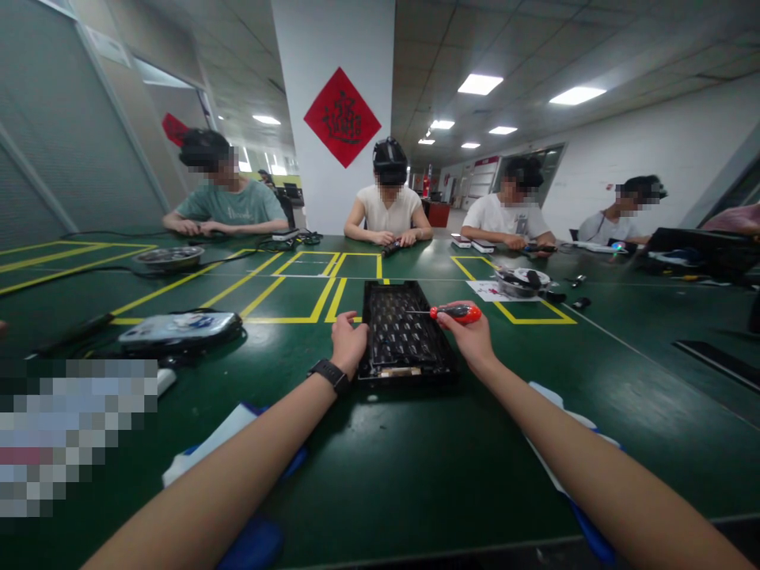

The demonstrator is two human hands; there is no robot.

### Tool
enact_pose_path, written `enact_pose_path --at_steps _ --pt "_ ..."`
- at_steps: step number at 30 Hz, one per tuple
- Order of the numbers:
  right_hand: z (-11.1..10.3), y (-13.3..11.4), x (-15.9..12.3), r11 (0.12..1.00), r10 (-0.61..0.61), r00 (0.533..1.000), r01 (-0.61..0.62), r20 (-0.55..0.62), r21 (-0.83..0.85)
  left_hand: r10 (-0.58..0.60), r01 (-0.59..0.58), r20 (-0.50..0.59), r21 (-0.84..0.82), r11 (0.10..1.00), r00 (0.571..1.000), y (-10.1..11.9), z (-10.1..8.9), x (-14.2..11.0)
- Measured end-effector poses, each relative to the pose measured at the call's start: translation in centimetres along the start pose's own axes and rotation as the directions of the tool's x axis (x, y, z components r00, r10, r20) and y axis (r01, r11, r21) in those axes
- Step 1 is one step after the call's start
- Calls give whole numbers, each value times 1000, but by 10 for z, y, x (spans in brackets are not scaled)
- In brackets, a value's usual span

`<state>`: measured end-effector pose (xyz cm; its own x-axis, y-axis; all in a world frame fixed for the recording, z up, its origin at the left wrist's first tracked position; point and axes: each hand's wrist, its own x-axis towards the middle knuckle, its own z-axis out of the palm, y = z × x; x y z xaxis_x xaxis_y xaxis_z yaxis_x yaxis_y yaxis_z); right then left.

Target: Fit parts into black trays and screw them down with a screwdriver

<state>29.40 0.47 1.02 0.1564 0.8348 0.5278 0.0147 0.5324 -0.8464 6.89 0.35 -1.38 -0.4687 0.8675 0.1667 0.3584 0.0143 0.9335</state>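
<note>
A black rectangular case (pixel 409 356) lies on the green table in front of me, with rows of small shiny parts inside. My left hand (pixel 349 342), a dark watch on its wrist, is closed on the case's left edge; some fingers are hidden. My right hand (pixel 475 342) grips a screwdriver (pixel 466 314) with a red and black handle. Its thin shaft points left over the inside of the case. Whether the tip touches a part is too small to tell.
White and blue gloves (pixel 219 431) lie under my left forearm, another glove (pixel 564 412) by my right. A pale device with cables (pixel 184 328) is at left. Round metal dishes (pixel 169 258) stand farther off. Several people sit across the table; yellow tape (pixel 285 320) marks its top.
</note>
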Motion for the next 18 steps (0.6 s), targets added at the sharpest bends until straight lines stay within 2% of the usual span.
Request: enact_pose_path --at_steps 5,10,15,18 --pt "2 -1 -1 999 32 999 -32 15 10 18 -19 46 26 999 999 -1 0 1" --pt "3 0 1 994 94 994 -90 -60 66 46 -54 107 68 996 993 -4 -2 3" --pt "4 -1 3 968 198 969 -169 -148 185 144 -150 123 41 988 982 -7 -1 3" --pt "4 -6 3 932 274 944 -213 -182 294 210 -220 93 110 969 973 -3 -5 2"
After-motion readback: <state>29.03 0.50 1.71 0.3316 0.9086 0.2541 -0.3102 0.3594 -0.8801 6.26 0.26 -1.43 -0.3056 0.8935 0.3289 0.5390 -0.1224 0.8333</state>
